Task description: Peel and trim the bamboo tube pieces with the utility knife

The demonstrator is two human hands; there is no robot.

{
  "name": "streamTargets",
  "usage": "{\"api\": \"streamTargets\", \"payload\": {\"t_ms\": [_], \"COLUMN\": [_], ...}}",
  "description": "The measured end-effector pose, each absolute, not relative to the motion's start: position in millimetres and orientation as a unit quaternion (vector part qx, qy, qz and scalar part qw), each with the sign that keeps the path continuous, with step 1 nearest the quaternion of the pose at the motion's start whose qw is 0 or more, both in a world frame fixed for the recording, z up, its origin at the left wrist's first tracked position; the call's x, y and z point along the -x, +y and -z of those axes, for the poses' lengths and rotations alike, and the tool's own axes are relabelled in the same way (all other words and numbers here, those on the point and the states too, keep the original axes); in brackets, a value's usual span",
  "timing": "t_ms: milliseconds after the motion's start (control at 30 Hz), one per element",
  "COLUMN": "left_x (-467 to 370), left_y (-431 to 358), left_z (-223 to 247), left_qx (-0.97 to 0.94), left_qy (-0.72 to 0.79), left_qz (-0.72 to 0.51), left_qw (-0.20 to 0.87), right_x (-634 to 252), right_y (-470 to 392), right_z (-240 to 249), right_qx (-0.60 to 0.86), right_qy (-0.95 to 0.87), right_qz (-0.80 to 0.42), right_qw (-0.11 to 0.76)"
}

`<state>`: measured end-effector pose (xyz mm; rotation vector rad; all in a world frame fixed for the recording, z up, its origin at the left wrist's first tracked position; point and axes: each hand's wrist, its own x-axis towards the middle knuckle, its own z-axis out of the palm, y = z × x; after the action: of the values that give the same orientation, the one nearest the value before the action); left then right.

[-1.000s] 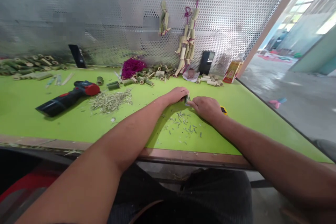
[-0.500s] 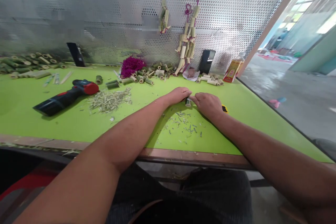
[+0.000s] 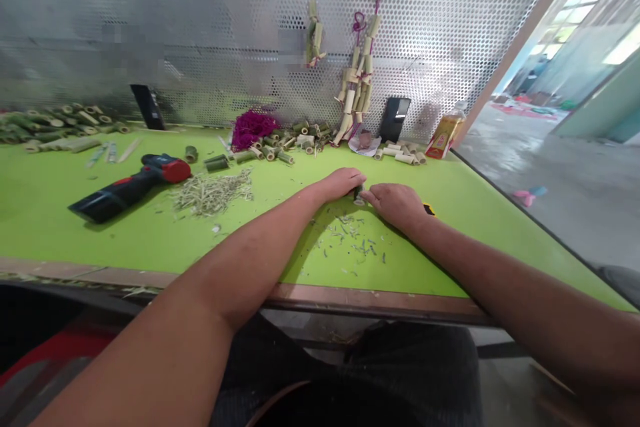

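Observation:
Near the middle of the green table [image 3: 240, 233], my left hand [image 3: 344, 181] is closed on the top of a short dark green bamboo piece [image 3: 359, 196]. My right hand [image 3: 399, 200] is closed close beside it, its thumb and finger at the bamboo's right side; a tool in it is mostly hidden, and only a yellow and black end [image 3: 429, 209] shows past the wrist side. Small shavings [image 3: 353, 233] lie on the table just in front of both hands.
A black cordless tool [image 3: 130, 187] and pale shavings [image 3: 215, 192] lie at left. Behind are bamboo pieces, purple cord [image 3: 253, 130], a dark upright box [image 3: 395, 119] and a bottle [image 3: 445, 133]. Bamboo strings [image 3: 357, 80] hang on the perforated metal wall.
My right hand has moved slightly down along the bamboo piece. The pale blade-like part seen between the hands before is now hidden. My left hand keeps its hold.

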<state>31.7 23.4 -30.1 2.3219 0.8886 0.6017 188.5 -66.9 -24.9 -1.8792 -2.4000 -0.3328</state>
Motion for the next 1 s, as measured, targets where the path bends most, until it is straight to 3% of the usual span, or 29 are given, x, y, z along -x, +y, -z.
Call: {"api": "streamTargets", "payload": {"t_ms": [167, 467, 1000], "left_x": [-31, -32, -36], "left_y": [27, 22, 27], "left_z": [35, 33, 33], "left_qx": [-0.831, -0.853, -0.88], "left_qy": [0.39, 0.349, 0.338], "left_qz": [-0.249, -0.261, -0.237], "left_qw": [0.308, 0.286, 0.236], "right_x": [-183, -188, -187], "right_y": [-76, -66, -64], "right_z": [26, 28, 24], "right_qx": [0.55, 0.626, 0.636], "right_qy": [-0.828, -0.759, -0.756], "right_qz": [0.108, 0.153, 0.139], "right_qw": [0.015, 0.094, 0.074]}}
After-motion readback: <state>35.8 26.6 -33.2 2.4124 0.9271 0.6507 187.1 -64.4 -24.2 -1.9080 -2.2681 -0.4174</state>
